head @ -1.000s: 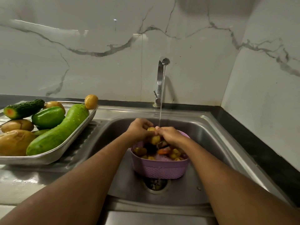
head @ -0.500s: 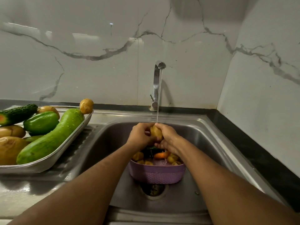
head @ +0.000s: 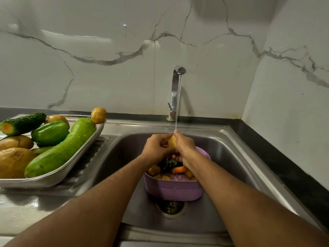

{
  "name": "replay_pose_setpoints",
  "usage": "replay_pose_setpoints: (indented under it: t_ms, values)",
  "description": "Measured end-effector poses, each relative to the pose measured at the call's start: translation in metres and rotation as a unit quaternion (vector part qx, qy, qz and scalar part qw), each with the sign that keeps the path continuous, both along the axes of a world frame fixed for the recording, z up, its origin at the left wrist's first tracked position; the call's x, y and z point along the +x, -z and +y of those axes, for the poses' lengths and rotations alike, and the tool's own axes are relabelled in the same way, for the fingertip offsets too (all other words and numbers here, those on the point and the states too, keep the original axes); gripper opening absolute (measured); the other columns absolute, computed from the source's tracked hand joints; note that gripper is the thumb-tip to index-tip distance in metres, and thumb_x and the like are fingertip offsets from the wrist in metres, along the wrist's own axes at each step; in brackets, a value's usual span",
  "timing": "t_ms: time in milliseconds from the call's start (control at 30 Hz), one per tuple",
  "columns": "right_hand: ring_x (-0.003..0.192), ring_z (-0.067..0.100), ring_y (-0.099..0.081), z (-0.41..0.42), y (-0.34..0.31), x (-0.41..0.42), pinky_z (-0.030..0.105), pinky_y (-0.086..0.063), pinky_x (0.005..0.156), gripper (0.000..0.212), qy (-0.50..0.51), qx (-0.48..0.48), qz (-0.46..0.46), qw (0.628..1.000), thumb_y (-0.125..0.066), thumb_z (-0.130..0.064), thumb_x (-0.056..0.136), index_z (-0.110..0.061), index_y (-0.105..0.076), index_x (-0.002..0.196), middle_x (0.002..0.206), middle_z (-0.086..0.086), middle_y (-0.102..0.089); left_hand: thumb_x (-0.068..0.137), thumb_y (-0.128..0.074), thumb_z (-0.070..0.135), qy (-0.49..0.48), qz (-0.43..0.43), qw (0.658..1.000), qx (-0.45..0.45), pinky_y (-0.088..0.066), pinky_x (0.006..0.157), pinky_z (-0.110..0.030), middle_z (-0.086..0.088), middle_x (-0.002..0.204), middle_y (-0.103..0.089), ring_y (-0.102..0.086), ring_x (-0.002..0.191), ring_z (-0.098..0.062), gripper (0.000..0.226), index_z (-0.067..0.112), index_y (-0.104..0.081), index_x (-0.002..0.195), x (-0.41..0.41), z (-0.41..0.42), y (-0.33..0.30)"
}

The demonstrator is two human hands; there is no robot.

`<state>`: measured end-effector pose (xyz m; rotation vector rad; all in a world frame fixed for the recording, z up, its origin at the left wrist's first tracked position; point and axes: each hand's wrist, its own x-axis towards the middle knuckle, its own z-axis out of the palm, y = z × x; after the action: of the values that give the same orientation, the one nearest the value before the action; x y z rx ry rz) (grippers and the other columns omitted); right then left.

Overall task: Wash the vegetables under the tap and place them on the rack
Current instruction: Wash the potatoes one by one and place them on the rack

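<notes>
Under marble walls, both hands (head: 171,146) grip a potato (head: 172,141) over the steel sink (head: 231,148).

head – worn, facing forward-down | close over sink (head: 231,145)

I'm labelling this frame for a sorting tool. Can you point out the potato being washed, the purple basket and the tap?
Small yellow-brown potato (head: 172,141), head view: on its bare skin between both hands.
Purple woven plastic basket (head: 173,190), head view: on its front wall.
Chrome tap (head: 175,90), head view: on its upright stem.
</notes>
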<state>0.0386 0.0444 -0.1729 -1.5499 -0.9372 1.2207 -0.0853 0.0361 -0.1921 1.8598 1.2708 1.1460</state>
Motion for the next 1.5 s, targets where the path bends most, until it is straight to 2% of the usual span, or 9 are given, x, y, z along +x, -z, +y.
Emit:
replay_pose_setpoints:
  t_ms: [200, 367, 567, 700, 867, 1067, 1267, 1400, 1500]
  values:
    - [0.087, 0.027, -0.07, -0.001, -0.008, 0.008, 0.033, -0.057, 0.06, 0.046, -0.076, 0.012, 0.053, 0.996, -0.043, -0.051, 0.107, -0.015, -0.055, 0.133, 0.112, 0.017, -0.071, 0.087, -0.077, 0.006, 0.011, -0.083, 0.995, -0.058, -0.063, 0.082, -0.031, 0.002, 0.11, -0.074, -0.072, 0.104, -0.014, 0.047, 0.022, -0.066, 0.13, 0.002, -0.002, -0.005]
    - [0.086, 0.03, -0.074, -0.004, -0.005, 0.012, 0.042, -0.06, 0.079, 0.049, -0.147, 0.037, 0.04, 0.988, -0.041, -0.021, 0.11, -0.034, -0.034, 0.156, 0.108, 0.018, -0.07, 0.095, -0.069, 0.009, 0.009, -0.15, 0.98, -0.134, -0.064, 0.079, -0.032, -0.005, 0.11, -0.075, -0.076, 0.096, -0.016, 0.042, 0.013, -0.061, 0.136, -0.001, -0.003, -0.009]
    - [0.076, 0.024, -0.067, -0.006, -0.006, 0.009, 0.027, -0.054, 0.048, 0.025, -0.046, 0.069, -0.024, 0.996, -0.045, -0.045, 0.108, -0.026, -0.056, 0.12, 0.102, 0.015, -0.068, 0.095, -0.069, 0.008, 0.031, -0.08, 0.991, -0.103, -0.063, 0.087, -0.038, -0.003, 0.111, -0.074, -0.075, 0.099, -0.017, 0.048, 0.018, -0.059, 0.14, 0.004, -0.007, -0.012]
    - [0.09, 0.03, -0.073, -0.004, -0.005, 0.013, 0.042, -0.064, 0.078, 0.023, -0.048, 0.061, -0.026, 0.997, -0.049, -0.046, 0.107, -0.027, -0.056, 0.118, 0.101, 0.011, -0.069, 0.094, -0.069, 0.008, 0.04, -0.076, 0.991, -0.1, -0.064, 0.084, -0.038, -0.005, 0.107, -0.076, -0.077, 0.093, -0.017, 0.04, 0.017, -0.064, 0.133, 0.007, -0.01, -0.013]
    - [0.066, 0.029, -0.073, -0.002, -0.005, 0.018, 0.033, -0.058, 0.056, 0.032, -0.118, 0.01, 0.002, 0.993, -0.043, -0.041, 0.109, -0.025, -0.057, 0.132, 0.097, 0.019, -0.074, 0.094, -0.071, 0.01, 0.035, -0.076, 0.987, -0.135, -0.063, 0.088, -0.038, -0.004, 0.107, -0.077, -0.076, 0.095, -0.016, 0.041, 0.014, -0.064, 0.134, 0.0, -0.009, -0.014]
    - [0.093, 0.038, -0.069, -0.002, -0.005, 0.019, 0.045, -0.061, 0.083, 0.033, -0.124, 0.007, 0.076, 0.989, -0.047, -0.033, 0.108, -0.023, -0.056, 0.138, 0.11, 0.021, -0.065, 0.096, -0.065, 0.0, 0.02, -0.125, 0.981, -0.146, -0.059, 0.067, -0.022, 0.001, 0.101, -0.072, -0.074, 0.085, -0.009, 0.039, 0.015, -0.063, 0.132, 0.004, -0.013, -0.015]
    - [0.056, 0.016, -0.067, -0.003, -0.002, 0.007, 0.024, -0.052, 0.046, 0.037, -0.063, 0.074, -0.039, 0.995, -0.05, -0.042, 0.107, -0.024, -0.058, 0.138, 0.09, 0.012, -0.074, 0.099, -0.062, 0.005, 0.028, -0.139, 0.978, -0.152, -0.061, 0.069, -0.024, -0.004, 0.099, -0.075, -0.075, 0.079, -0.011, 0.032, 0.017, -0.064, 0.129, 0.004, -0.014, -0.019]
    - [0.046, 0.012, -0.061, -0.002, 0.001, 0.006, 0.022, -0.046, 0.041, 0.041, -0.005, 0.104, -0.072, 0.992, -0.061, -0.054, 0.099, -0.02, -0.069, 0.12, 0.081, 0.007, -0.075, 0.101, -0.058, 0.008, 0.059, -0.194, 0.963, -0.18, -0.062, 0.066, -0.026, -0.008, 0.091, -0.075, -0.073, 0.069, -0.014, 0.018, 0.02, -0.069, 0.109, 0.009, -0.018, -0.023]
    - [0.045, 0.011, -0.06, -0.005, -0.006, 0.012, 0.022, -0.048, 0.043, 0.034, -0.038, 0.089, -0.025, 0.995, -0.062, -0.047, 0.1, -0.015, -0.069, 0.112, 0.073, 0.006, -0.072, 0.103, -0.057, 0.008, 0.04, -0.212, 0.961, -0.175, -0.059, 0.062, -0.021, -0.009, 0.095, -0.075, -0.075, 0.07, -0.01, 0.018, 0.015, -0.068, 0.115, 0.01, -0.016, -0.023]
